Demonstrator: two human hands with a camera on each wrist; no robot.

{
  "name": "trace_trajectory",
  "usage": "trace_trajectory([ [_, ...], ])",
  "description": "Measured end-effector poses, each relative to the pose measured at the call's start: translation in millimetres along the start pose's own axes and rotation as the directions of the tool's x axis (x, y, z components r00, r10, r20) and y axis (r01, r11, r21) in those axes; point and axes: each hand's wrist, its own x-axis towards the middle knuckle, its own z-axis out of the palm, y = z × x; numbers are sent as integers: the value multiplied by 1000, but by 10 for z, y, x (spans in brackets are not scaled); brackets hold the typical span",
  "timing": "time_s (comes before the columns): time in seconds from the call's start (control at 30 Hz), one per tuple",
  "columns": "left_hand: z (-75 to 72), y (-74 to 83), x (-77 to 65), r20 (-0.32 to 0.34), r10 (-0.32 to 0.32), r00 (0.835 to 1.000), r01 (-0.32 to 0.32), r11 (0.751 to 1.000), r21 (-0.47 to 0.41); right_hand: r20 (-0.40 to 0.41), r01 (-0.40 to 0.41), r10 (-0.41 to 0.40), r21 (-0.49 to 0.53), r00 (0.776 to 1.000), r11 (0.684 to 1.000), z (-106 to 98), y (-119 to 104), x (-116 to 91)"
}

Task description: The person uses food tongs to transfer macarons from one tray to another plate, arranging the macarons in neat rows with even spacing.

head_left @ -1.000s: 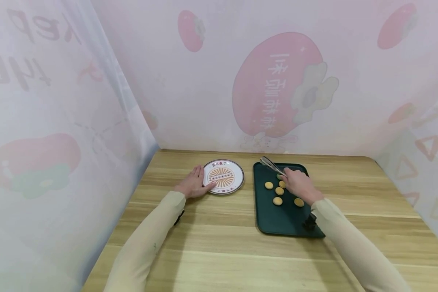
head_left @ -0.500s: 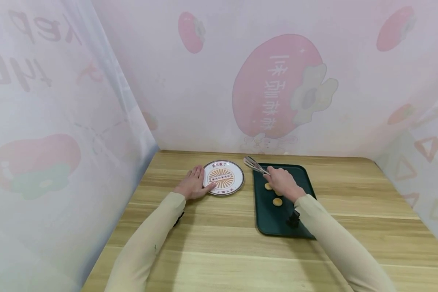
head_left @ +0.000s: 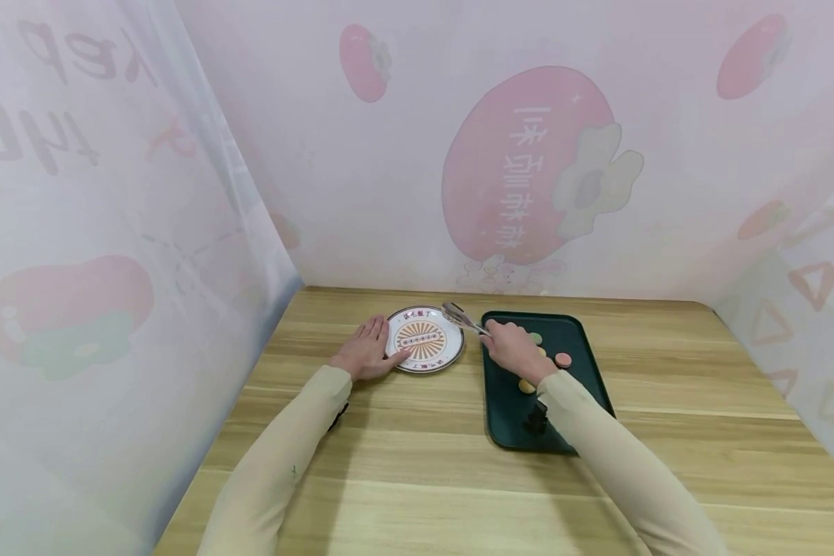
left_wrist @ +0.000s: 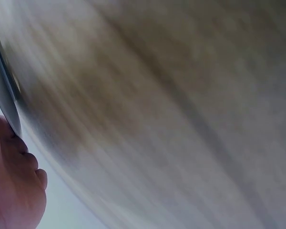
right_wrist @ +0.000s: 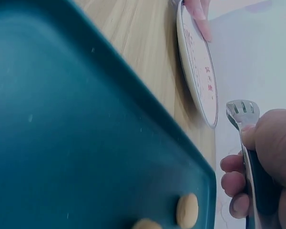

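Observation:
My right hand [head_left: 516,350] grips a pair of metal tongs [head_left: 469,320] over the tray's left edge. Their slotted heads point left, above the right rim of a round white plate [head_left: 452,328]; I cannot tell if anything is between them. Fingers curl around the tongs' handle [right_wrist: 251,176] in the right wrist view. The left hand [head_left: 368,351] rests at the plate's left rim, fingers straight and thumb over the edge. On the dark green tray [head_left: 521,432] lie a green macaron [head_left: 536,338], a pink macaron [head_left: 563,360] and a yellow macaron [head_left: 526,386]; my right hand hides part of the tray.
The wooden table [head_left: 417,463] carries the plate on the left and the tray on the right. A printed fabric backdrop [head_left: 389,193] rises at the back and both sides.
My right hand has moved left with the tongs, from over the tray to beside the plate. The pink macaron has come into view. The left hand and plate have stayed put.

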Motion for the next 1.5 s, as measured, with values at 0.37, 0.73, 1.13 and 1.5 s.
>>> trace_trajectory([
  [0.37, -8, -7, -2, -9, 18, 1000, -18, 1000, 24, 32, -16, 16, 2, 999, 1000, 127, -203, 165],
  [0.73, 26, 13, 37, -37, 42, 998, -41, 999, 26, 84, -54, 53, 14, 995, 998, 200, -310, 306],
  [1.13, -8, -1, 26, -21, 33, 999, -33, 999, 25, 82, -35, 35, -3, 996, 999, 282, -423, 415],
  [1.5, 6, -1, -14, -30, 37, 999, -37, 999, 15, 104, -35, 34, 5, 994, 999, 358, -547, 441],
])
